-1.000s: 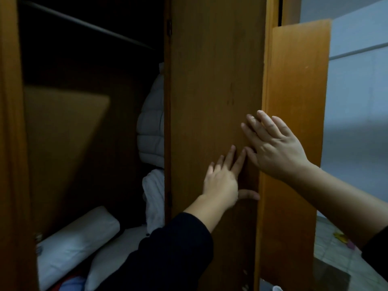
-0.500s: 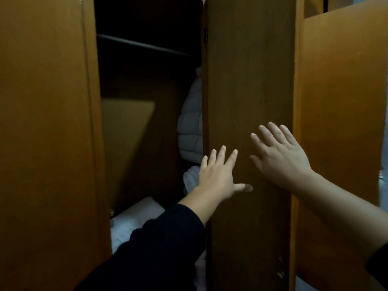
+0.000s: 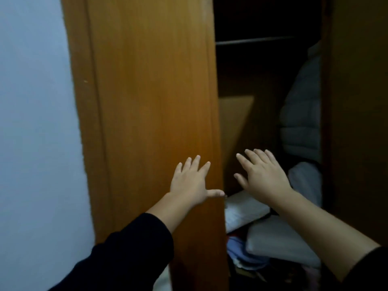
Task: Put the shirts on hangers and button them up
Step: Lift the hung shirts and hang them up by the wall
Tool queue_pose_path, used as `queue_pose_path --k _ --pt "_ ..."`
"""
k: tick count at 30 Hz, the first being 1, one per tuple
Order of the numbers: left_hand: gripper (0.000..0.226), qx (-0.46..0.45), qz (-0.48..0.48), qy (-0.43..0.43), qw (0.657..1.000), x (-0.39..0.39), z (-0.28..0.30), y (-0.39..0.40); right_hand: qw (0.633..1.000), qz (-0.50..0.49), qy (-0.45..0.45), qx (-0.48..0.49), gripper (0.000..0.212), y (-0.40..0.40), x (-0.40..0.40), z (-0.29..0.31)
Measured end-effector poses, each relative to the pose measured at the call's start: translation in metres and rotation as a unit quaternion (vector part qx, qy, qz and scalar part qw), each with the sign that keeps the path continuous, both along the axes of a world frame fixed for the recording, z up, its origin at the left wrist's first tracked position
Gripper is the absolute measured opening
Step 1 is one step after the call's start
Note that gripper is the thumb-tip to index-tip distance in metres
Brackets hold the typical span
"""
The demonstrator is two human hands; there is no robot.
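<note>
Hands have moved off the right-hand door: left hand (image 3: 189, 183) now flat, fingers spread, on the left door (image 3: 151, 122); right hand (image 3: 264, 175) open, holding nothing, before the wardrobe gap. Rail (image 3: 256, 40) bare; no shirts or hangers identifiable, so hanging hasn't started.

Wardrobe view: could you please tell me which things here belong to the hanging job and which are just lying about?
Job:
left hand, open, on the wardrobe door
right hand, open
hanging rail

Lying about:
padded jacket
white pillows
blue cloth
</note>
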State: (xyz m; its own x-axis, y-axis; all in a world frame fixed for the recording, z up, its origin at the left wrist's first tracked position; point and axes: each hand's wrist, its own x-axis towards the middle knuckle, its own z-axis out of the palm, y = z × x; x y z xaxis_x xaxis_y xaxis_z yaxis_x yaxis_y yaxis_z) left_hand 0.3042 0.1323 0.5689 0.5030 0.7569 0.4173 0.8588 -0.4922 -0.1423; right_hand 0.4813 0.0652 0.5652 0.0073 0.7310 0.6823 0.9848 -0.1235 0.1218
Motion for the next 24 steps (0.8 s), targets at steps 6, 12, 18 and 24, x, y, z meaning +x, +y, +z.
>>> queue_pose_path --k 6,12,18,24 --pt "0.101 -0.024 0.156 0.013 0.987 -0.102 -0.014 0.002 0.989 0.136 0.01 -0.053 0.063 0.053 -0.094 -0.018" --pt "0.1 -0.034 0.324 -0.003 0.946 -0.162 -0.033 -0.032 0.957 0.277 -0.012 -0.087 0.063 0.077 -0.161 -0.028" --pt "0.098 -0.039 0.447 -0.026 0.893 -0.206 -0.058 -0.103 0.894 0.433 -0.027 -0.113 0.061 0.068 -0.217 -0.049" --pt "0.097 -0.06 0.577 -0.056 0.813 -0.244 -0.082 -0.21 0.797 0.578 -0.023 -0.172 0.064 0.016 -0.289 -0.076"
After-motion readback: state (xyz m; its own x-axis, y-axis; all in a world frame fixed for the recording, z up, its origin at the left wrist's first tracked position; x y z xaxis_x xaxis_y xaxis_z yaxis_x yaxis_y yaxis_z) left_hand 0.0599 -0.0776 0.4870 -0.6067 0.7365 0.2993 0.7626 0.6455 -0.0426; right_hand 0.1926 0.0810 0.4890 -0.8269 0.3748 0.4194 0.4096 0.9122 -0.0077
